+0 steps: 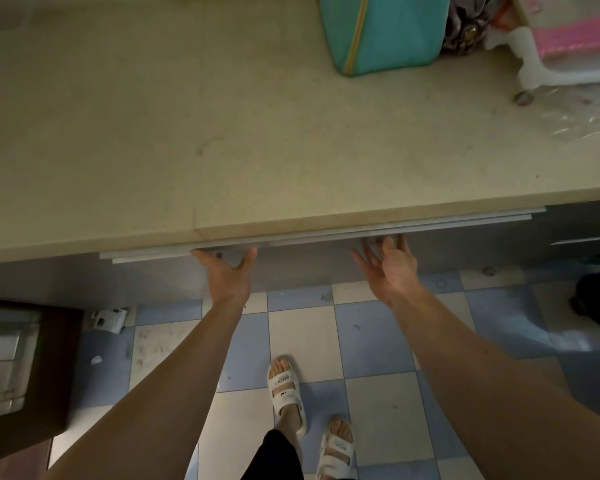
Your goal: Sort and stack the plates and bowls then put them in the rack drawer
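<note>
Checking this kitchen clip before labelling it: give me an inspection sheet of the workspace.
Surface: beige countertop, stained.
Job's things: no plates or bowls seen; drawer front under the counter edge, looks closed or nearly so.
Clutter: teal bag, pink and white item, clear plastic at the far right.
Hands: left hand and right hand open, fingers at the drawer's top edge.
Cables: nothing seen.
Surroundings: blue and white tiled floor, sandalled feet.
</note>
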`<state>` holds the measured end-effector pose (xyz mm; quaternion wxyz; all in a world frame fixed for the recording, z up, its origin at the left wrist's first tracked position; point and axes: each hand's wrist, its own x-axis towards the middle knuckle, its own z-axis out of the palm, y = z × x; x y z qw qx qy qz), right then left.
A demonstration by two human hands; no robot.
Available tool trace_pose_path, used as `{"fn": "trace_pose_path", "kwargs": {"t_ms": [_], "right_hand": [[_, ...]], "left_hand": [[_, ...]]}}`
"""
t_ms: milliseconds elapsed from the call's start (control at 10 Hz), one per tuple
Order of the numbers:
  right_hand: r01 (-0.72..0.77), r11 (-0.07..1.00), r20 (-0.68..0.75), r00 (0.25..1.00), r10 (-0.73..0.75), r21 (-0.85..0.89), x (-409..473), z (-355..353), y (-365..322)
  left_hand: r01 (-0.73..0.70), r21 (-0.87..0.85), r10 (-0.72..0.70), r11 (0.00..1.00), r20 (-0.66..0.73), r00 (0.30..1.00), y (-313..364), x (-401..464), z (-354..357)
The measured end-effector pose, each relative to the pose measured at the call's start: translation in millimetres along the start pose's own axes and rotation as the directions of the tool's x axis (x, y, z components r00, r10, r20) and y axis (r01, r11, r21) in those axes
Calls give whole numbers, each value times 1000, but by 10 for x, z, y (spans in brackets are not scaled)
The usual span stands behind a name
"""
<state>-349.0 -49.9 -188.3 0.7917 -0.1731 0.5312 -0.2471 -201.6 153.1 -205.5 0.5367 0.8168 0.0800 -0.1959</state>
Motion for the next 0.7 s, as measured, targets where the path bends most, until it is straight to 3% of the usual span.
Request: {"fn": "trace_pose_path", "kwargs": {"t_ms": [200,500,600,700], "right_hand": [[21,1000,24,999,-21,-9,108,155,-41],[6,999,20,1000,-5,-44,120,171,-11],[-39,992,36,998,43,-120,-41,207,-63],[-46,944,70,995,73,-327,-325,261,-142]], "left_hand": [[-84,29,85,996,-16,996,52,182,15],[-89,66,86,994,50,995,7,218,-66],[-46,96,38,994,84,996,108,168,-215],[126,66,-134,990,129,983,253,138,-380]]}}
